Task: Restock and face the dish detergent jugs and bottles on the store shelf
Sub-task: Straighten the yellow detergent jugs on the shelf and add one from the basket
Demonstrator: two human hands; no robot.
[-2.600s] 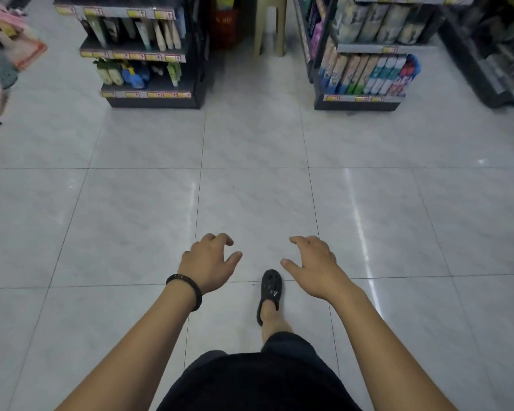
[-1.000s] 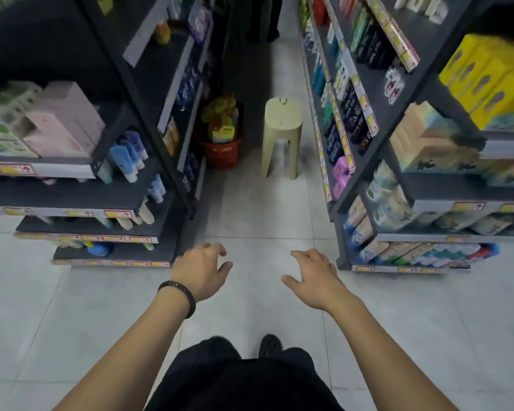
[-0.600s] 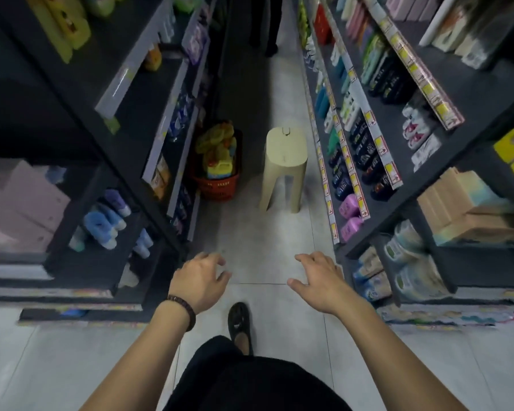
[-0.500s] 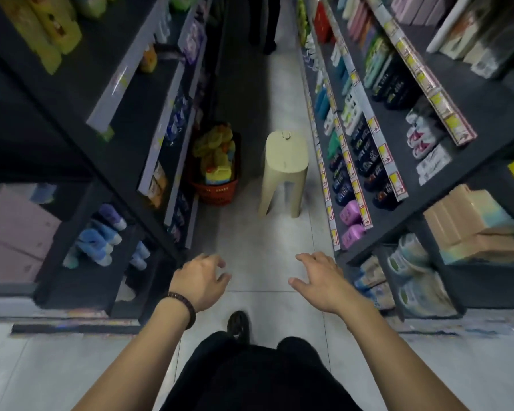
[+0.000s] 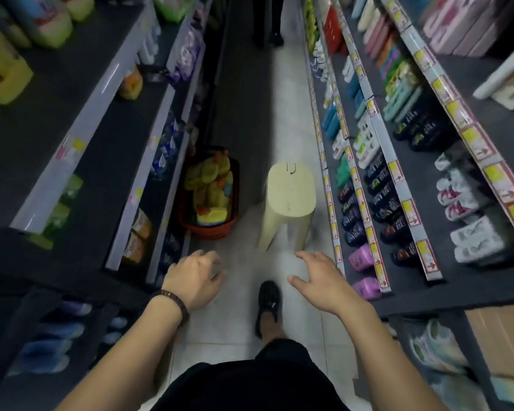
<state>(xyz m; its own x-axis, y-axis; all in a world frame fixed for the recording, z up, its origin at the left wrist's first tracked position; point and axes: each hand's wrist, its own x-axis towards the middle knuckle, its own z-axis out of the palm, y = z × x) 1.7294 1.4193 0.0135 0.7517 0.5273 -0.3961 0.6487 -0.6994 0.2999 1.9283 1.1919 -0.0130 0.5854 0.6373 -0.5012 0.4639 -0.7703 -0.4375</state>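
In narrow aisle w/ pale tile floor (image 5: 285,137), L hand (image 5: 195,281) & R hand (image 5: 321,284) fingers (image 5: 307,257) loosely spread, empty.

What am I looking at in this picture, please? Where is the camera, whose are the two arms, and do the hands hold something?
There is no machine here. A person wears a camera on the head, so the picture looks forward and down over their own arms. The left hand, with a dark bracelet, and the right hand are relaxed and hold nothing. The person stands in a narrow store aisle between dark shelves full of goods. On the floor ahead stand a red basket of yellow bottles and, to its right, a pale stool.
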